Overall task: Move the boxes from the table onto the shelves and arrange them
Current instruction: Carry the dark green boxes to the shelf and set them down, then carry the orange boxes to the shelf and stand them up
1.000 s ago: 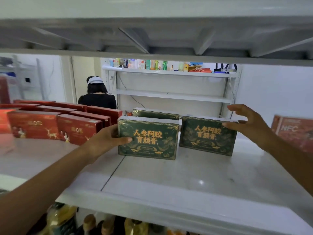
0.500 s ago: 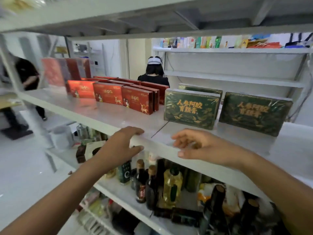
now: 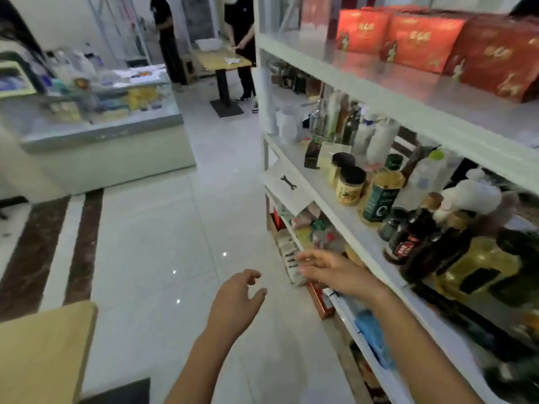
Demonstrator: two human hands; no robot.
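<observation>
Both my hands hang in front of me over the floor, away from the shelf. My left hand (image 3: 237,301) is empty, its fingers loosely spread. My right hand (image 3: 332,271) is also empty with relaxed fingers, beside the lower shelf edge. Several red boxes (image 3: 423,42) stand in a row on the upper white shelf (image 3: 408,106) at the top right. A corner of the light wooden table (image 3: 40,351) shows at the bottom left. The green boxes are out of view.
Bottles and jars (image 3: 379,193) crowd the middle shelf at right, with packets on the shelves below. A glass display counter (image 3: 102,112) stands at the left. Two people stand by a small table (image 3: 221,59) at the back. Tiled floor (image 3: 175,228) lies between.
My view has swung left and down, away from the green boxes. Both hands let go of the shelf edge and dropped low in front of me, empty.
</observation>
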